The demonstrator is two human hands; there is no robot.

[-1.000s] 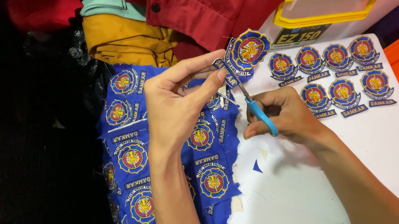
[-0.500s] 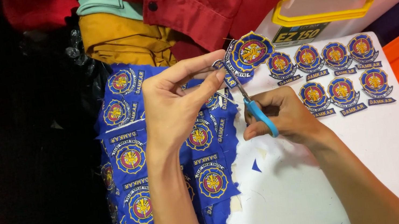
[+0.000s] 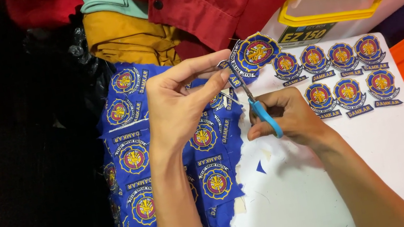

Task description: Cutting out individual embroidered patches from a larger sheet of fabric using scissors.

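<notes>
While our left hand [image 3: 178, 106] pinches a round blue-and-gold embroidered patch [image 3: 256, 52] above the white lid [image 3: 336, 184], our right hand [image 3: 283, 116] grips blue-handled scissors [image 3: 255, 101], blades at patch edge. Seven cut patches [image 3: 342, 77] w/ labels lie nearby; blue uncut patch sheet [image 3: 132, 159] at left.

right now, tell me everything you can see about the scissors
The scissors are small, with slim silvery metal blades and bright blue handle loops that look like plastic. The right hand holds them, fingers through the loops, blades pointing up and away from the person. The tips meet the edge of a round blue embroidered patch that the left hand pinches above the blue patch fabric. They are raised over the white surface. How far the blades are open cannot be told.
</notes>
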